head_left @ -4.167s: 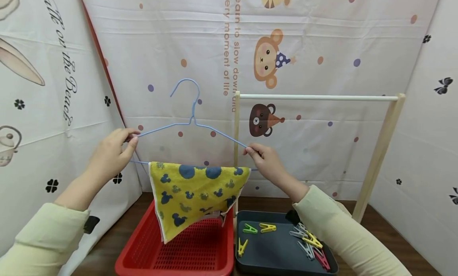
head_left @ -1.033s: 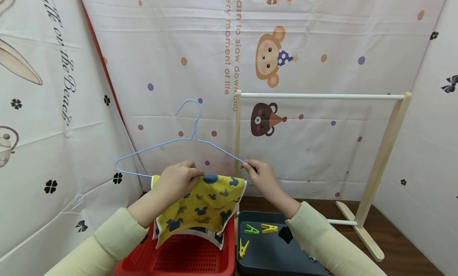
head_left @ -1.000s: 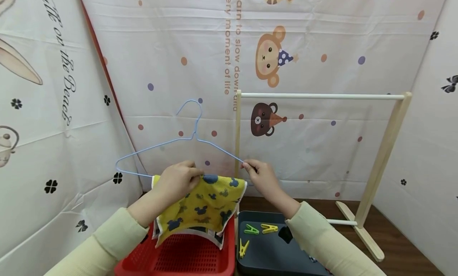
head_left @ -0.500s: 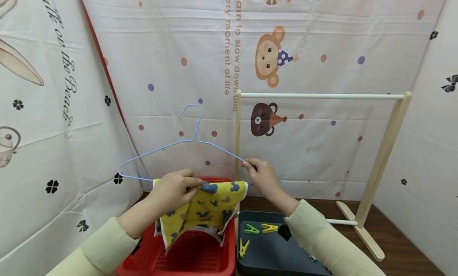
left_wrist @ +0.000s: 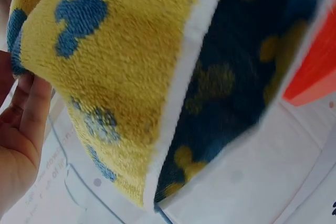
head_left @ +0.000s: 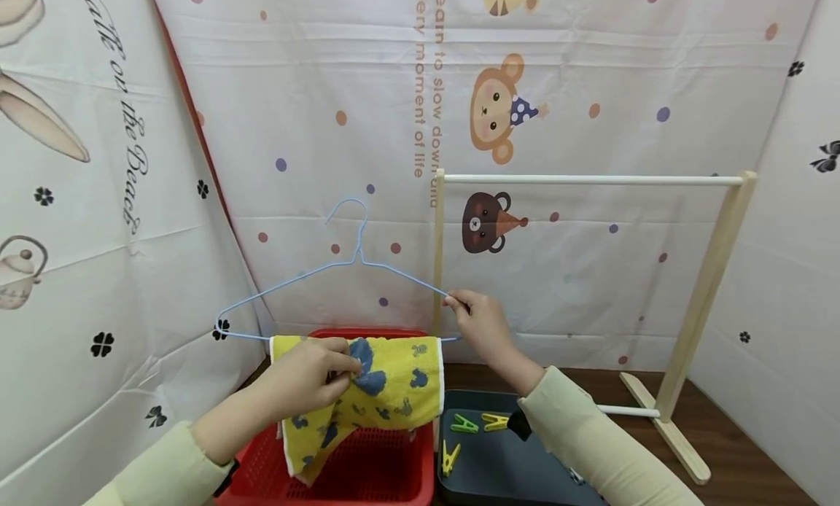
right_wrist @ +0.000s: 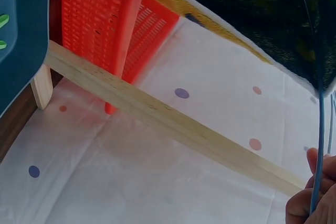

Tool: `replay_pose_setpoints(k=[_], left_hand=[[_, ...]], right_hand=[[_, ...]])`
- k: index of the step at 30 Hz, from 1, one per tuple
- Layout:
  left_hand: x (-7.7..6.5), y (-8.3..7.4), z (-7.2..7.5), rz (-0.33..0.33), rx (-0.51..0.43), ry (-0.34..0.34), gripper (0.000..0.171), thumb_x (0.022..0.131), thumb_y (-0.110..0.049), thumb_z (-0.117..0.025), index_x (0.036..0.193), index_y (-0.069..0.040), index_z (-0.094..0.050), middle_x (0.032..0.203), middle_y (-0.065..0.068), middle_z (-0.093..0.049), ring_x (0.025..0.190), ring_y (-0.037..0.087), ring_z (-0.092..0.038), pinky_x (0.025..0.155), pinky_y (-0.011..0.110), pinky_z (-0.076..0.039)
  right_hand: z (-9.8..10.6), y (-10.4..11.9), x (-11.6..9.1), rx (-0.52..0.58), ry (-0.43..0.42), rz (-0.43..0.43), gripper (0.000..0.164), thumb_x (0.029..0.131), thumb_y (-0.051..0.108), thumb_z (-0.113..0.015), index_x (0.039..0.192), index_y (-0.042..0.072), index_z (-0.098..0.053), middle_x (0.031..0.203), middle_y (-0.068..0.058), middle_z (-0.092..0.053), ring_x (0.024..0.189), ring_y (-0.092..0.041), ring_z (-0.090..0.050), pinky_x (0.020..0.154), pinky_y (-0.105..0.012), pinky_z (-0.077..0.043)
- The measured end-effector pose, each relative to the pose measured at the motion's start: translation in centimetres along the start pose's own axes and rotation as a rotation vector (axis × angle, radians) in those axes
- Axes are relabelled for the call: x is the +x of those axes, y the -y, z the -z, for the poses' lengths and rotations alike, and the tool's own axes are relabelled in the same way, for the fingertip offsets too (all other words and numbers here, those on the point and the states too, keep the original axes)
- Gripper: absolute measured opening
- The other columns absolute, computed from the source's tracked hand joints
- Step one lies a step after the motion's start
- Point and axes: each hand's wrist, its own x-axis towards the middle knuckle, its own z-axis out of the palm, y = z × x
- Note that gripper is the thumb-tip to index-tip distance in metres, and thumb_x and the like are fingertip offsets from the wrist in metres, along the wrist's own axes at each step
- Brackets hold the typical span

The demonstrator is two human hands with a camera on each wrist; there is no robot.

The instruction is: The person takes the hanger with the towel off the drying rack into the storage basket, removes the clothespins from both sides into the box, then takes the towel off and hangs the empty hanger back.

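A yellow towel (head_left: 400, 382) with blue mouse-shaped prints hangs folded over the bottom bar of a light-blue wire hanger (head_left: 289, 279). My left hand (head_left: 308, 375) pinches the front layer of the towel, a little below the bar. In the left wrist view, the towel's dark-blue reverse side (left_wrist: 226, 82) shows behind its white edge. My right hand (head_left: 482, 327) grips the hanger's right sloping arm near its end, holding the hanger upright with its hook free. The right wrist view has the hanger wire (right_wrist: 321, 129) running through the curled fingers.
Below the towel stands a red perforated basket (head_left: 420, 484). To its right, a dark tray (head_left: 505, 462) holds green (head_left: 464, 423) and yellow clothespins (head_left: 450, 458), partly behind my right sleeve. A wooden rack with a white rail (head_left: 590, 179) rises behind the tray.
My left hand has left the hanger's left arm, taken hold of the towel and drawn its front layer downward. The hanger has sunk slightly; my right hand keeps its hold.
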Motion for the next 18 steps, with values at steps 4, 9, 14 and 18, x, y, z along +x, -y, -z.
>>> replay_pose_setpoints(k=[4,9,14,18], left_hand=[[0.2,-0.2,0.7,0.067,-0.062,-0.096,0.019,0.083,0.005,-0.065,0.089,-0.008,-0.076,0.076,-0.007,-0.058,0.063,-0.005,-0.04,0.055,0.016,-0.041],[1.2,-0.6,1.9,0.11,-0.091,-0.279,0.02,0.082,0.008,-0.065,0.087,-0.008,-0.074,0.077,-0.006,-0.057,0.068,-0.003,-0.044,0.057,0.017,-0.043],[2.0,-1.3,3.3,0.134,-0.118,-0.4,0.02,0.083,0.011,-0.062,0.089,-0.004,-0.075,0.08,0.0,-0.062,0.07,-0.003,-0.048,0.059,0.017,-0.047],[2.6,-1.6,4.6,0.168,-0.136,-0.47,0.02,0.084,0.01,-0.061,0.09,-0.004,-0.075,0.081,0.002,-0.065,0.069,-0.003,-0.052,0.06,0.015,-0.048]], right_hand=[[-0.7,-0.5,-0.3,-0.024,-0.028,0.046,0.017,0.096,0.01,-0.062,0.102,0.002,-0.076,0.093,-0.013,-0.076,0.062,-0.014,-0.055,0.056,-0.024,-0.039],[-1.9,-1.6,-0.8,-0.106,-0.064,0.14,0.014,0.093,0.011,-0.067,0.098,0.002,-0.077,0.087,-0.013,-0.076,0.05,-0.008,-0.042,0.049,-0.022,-0.033],[-2.8,-2.7,-1.2,-0.134,-0.07,0.148,0.012,0.093,0.01,-0.066,0.09,0.004,-0.076,0.08,-0.011,-0.074,0.05,-0.008,-0.042,0.049,-0.022,-0.032],[-3.4,-3.4,-1.7,-0.146,-0.057,0.128,0.012,0.093,0.009,-0.066,0.089,0.003,-0.076,0.079,-0.011,-0.074,0.051,-0.008,-0.044,0.05,-0.022,-0.035]])
